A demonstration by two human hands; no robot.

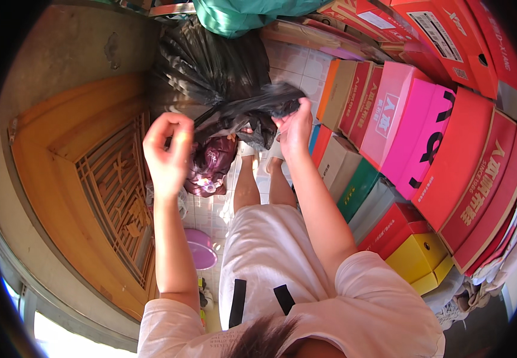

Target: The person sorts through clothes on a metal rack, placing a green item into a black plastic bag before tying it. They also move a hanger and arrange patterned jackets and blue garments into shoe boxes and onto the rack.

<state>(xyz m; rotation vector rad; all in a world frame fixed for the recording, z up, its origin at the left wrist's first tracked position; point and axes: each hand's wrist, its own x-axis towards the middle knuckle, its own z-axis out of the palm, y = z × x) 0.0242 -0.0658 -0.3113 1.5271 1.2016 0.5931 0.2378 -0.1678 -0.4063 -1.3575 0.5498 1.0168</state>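
In my right hand [295,126] is a bunched end of black plastic [281,99], blurred where it moves. My left hand [169,145] is raised to the left, its fingers curled and blurred. Black film runs close to its fingertips, but whether they pinch it is not visible. Beyond both hands a large, creased black plastic bag [214,60] bulges on the floor. Below the stretched film sits a dark maroon plastic bag [211,159] with shiny wrapping near its bottom.
Shoe boxes [386,109] are stacked along the right side. A carved wooden door or panel [115,179] stands at the left. On the tiled floor [205,212] is a purple basin [201,248]. Green fabric or plastic [245,15] bulges at the top.
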